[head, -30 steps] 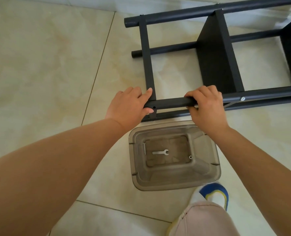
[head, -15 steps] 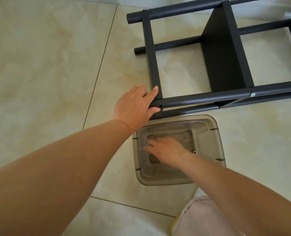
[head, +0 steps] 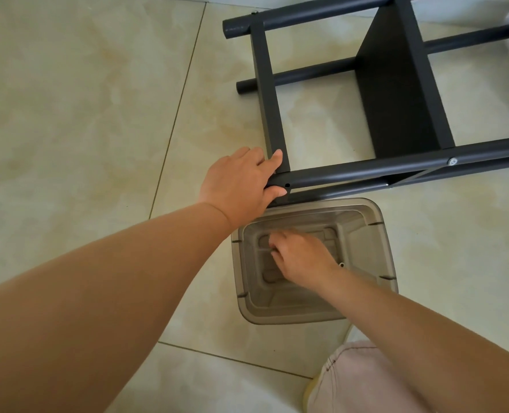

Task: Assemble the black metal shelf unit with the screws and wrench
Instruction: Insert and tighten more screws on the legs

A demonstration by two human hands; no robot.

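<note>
The black metal shelf frame (head: 336, 174) lies on its side on the tiled floor. My left hand (head: 238, 183) grips the end of its near tube, next to an empty screw hole (head: 287, 185). A silver screw head (head: 452, 161) sits further right on the same tube. My right hand (head: 301, 257) reaches down into the translucent grey bin (head: 378, 222), with its fingers curled on the bin floor. The wrench is hidden under that hand. A small screw (head: 341, 265) lies in the bin beside my wrist.
The bin stands on the floor tight against the frame's near tubes. My knee in pink fabric (head: 363, 380) is at the bottom right, just below the bin. Pale floor tiles (head: 83, 114) stretch out to the left.
My right hand let go of the near tube and dropped into the bin, covering the wrench. Its fingers have since curled in. My left hand stayed on the tube end.
</note>
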